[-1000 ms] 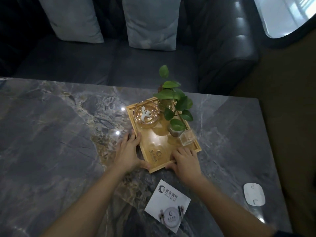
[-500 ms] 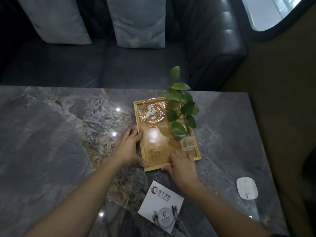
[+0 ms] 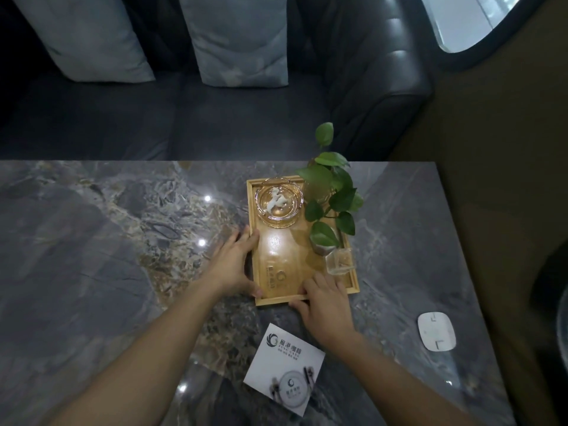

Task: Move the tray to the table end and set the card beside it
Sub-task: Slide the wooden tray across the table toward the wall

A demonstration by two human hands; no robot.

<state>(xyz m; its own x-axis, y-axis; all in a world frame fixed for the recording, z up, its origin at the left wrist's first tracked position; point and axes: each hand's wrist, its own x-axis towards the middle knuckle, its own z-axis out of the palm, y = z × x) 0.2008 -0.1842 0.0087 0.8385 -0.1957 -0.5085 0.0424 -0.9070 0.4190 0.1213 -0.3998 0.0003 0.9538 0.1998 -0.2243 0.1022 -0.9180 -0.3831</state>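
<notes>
A wooden tray [image 3: 278, 265] lies on the marble table [image 3: 92, 256], its far end close to the table's back edge. It carries a glass ashtray [image 3: 279, 199], a small potted plant [image 3: 330, 204] and a clear glass cube [image 3: 339, 260]. My left hand [image 3: 233, 265] grips the tray's left rim, thumb at the near corner. My right hand [image 3: 325, 305] holds the near rim, fingers over the edge. A white printed card [image 3: 284, 367] lies flat on the table just in front of the tray, between my forearms.
A white oval device [image 3: 436, 331] sits near the table's right edge. A dark leather sofa [image 3: 215, 124] with two grey cushions [image 3: 239, 38] stands behind the table. The table's right edge drops to brown floor [image 3: 498, 186].
Both hands have pushed the tray away from me and turned it, so it now lies square to the table's back edge. The card has stayed where it was.
</notes>
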